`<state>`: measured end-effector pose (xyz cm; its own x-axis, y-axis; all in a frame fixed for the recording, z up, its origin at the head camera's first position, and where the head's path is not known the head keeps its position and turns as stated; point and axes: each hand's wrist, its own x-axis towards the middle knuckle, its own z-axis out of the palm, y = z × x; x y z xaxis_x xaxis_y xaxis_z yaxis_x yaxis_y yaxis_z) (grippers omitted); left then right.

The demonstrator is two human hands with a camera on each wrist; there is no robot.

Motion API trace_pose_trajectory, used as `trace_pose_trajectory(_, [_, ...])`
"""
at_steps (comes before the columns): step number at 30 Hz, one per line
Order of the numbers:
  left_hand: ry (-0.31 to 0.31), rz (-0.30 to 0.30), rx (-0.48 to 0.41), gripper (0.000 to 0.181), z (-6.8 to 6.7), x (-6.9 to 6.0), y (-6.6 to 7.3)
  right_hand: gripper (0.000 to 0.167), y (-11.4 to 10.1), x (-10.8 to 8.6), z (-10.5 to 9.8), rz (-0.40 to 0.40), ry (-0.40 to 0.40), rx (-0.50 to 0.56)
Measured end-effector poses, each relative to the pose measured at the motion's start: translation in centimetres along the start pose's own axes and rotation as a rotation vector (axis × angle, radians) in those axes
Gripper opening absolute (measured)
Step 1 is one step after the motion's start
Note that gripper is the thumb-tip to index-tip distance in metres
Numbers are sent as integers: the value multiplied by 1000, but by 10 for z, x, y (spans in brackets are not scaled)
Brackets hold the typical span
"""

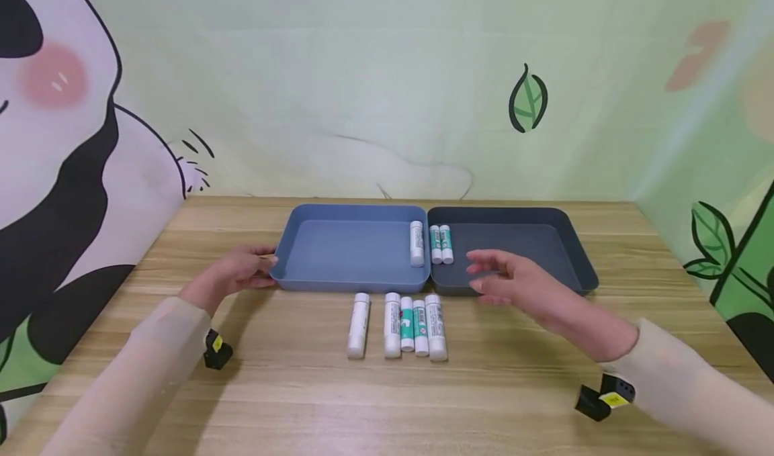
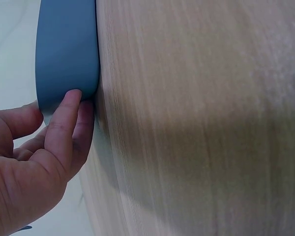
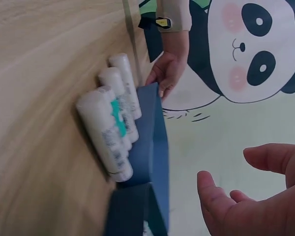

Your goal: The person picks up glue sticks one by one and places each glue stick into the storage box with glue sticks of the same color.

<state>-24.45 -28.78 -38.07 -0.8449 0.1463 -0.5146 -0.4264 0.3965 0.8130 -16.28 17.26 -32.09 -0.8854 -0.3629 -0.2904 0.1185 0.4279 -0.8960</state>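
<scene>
My left hand point(image 1: 244, 268) touches the left end of a blue tray point(image 1: 351, 286). In the left wrist view, its fingers point(image 2: 64, 125) lie against the tray's outer wall. My right hand point(image 1: 514, 281) hovers over the front of a dark tray point(image 1: 514, 215), thumb and fingers apart, holding nothing. One large white glue stick point(image 1: 416, 244) lies at the blue tray's right end. Two small green-and-white glue sticks point(image 1: 446, 244) lie side by side at the dark tray's left end. Before the trays are three large white glue sticks point(image 1: 359, 325) and two small green-labelled ones point(image 1: 407, 325).
Both trays stand side by side near the back of the wooden table point(image 1: 290, 389), their short ends meeting. Behind rises a green wall covering point(image 1: 375, 93) with a panda picture. A small black device point(image 1: 605, 399) is fastened at the right sleeve, another point(image 1: 216, 350) at the left.
</scene>
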Motion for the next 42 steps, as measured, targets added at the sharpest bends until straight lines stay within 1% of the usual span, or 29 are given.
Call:
trace_pose_trajectory(6, [2, 4, -7, 62, 1, 0, -1, 67, 21, 2, 12, 1, -29, -19])
trace_pose_trajectory(9, [-8, 21, -8, 63, 0, 1, -1, 65, 30, 5, 18, 7, -30, 2])
trace_pose_trajectory(13, [-12, 28, -14, 63, 0, 1, -2, 63, 39, 9, 26, 29, -37, 30])
trace_pose_trajectory(19, [-14, 23, -5, 63, -1, 1, -3, 64, 48, 15, 40, 52, -63, 109])
trace_pose_trajectory(21, [-18, 22, -3, 63, -1, 1, -3, 65, 49, 17, 44, 68, -60, 138])
trace_pose_trajectory(25, [-20, 16, -2, 63, 0, 1, -2, 67, 50, 23, 51, 104, -48, 157])
trace_pose_trajectory(31, [-22, 16, 2, 63, -1, 1, -1, 71, 52, 30, 58, 123, -39, 117])
trace_pose_trajectory(37, [-25, 16, 0, 63, -1, 2, -2, 74, 51, 35, 62, 150, -1, 55])
trace_pose_trajectory(42, [-25, 18, 1, 63, 0, 0, -1, 73, 50, 38, 64, 129, 21, 10])
